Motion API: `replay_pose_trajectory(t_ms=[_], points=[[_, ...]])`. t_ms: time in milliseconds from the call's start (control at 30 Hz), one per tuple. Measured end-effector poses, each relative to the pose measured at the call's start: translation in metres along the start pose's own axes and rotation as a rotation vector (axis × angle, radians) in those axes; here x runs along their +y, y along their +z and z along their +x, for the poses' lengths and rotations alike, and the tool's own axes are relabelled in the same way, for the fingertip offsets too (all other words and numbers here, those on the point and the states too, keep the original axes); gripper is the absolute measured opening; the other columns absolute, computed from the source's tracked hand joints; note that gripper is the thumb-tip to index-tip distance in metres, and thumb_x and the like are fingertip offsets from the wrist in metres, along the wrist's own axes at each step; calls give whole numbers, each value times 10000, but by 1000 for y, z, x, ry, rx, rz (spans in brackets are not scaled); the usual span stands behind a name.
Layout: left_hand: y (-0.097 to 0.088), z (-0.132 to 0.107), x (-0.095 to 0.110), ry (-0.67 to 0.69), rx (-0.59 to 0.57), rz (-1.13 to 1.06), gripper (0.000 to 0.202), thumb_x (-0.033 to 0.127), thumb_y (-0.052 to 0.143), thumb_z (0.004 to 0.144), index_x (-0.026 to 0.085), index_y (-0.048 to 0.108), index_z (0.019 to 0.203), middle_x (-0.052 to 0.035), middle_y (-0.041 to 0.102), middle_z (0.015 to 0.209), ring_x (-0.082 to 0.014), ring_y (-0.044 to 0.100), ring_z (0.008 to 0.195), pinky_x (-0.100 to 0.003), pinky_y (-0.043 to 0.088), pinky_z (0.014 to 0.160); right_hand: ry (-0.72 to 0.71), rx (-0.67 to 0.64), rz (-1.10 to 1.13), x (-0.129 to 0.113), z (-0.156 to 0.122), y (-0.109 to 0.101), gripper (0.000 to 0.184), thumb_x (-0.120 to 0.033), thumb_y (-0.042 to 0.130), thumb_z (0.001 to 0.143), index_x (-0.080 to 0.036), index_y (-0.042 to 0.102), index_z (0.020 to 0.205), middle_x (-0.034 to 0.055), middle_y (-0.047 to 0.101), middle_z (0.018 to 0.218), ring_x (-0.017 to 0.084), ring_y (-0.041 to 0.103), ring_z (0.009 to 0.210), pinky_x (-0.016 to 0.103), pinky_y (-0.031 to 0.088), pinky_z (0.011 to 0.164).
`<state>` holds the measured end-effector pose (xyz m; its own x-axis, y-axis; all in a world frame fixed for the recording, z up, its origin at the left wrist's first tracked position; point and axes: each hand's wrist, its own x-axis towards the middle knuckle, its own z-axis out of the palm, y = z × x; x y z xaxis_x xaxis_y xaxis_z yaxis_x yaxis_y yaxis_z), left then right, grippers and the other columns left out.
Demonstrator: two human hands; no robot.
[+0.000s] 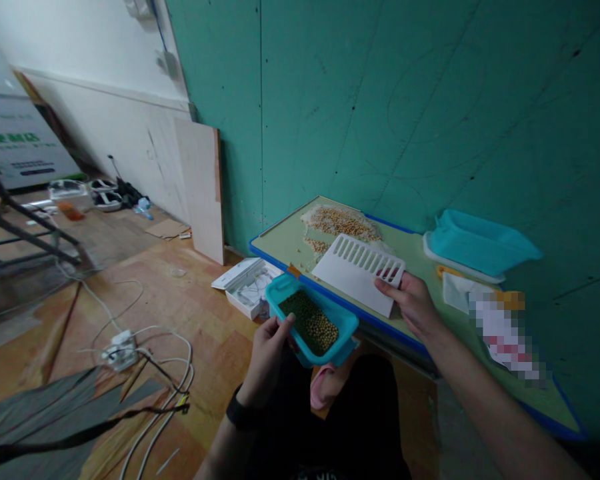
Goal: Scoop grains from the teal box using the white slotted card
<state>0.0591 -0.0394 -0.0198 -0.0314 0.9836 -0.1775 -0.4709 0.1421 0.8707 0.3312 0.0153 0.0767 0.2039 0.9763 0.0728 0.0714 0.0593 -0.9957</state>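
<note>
Container, turquoise and rectangular, is held in front of the near edge of the surface; whether it touches that edge cannot be told. The left hand grips its near-left rim. The right hand grips the slotted white plate by one end. Green beans and yellow beans share the container; a spread of similar yellow beans lies on the surface beyond the plate. Recommended handling: keep the container level and snug to the edge, support the plate firmly, and tilt it only gradually, limiting spillage.
</note>
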Motion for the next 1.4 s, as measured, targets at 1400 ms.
replay_pose_trajectory(t_ms=[1400], points=[[3,0,4,15,-7,28,476,583,836,713,162,619,667,19,585,522,-114,535,457,-215,416,474,-30,102,-99,0,-5,-36,535,-554,929,514,-192,749,864,80,795,908,260,715,804,381,561,756]])
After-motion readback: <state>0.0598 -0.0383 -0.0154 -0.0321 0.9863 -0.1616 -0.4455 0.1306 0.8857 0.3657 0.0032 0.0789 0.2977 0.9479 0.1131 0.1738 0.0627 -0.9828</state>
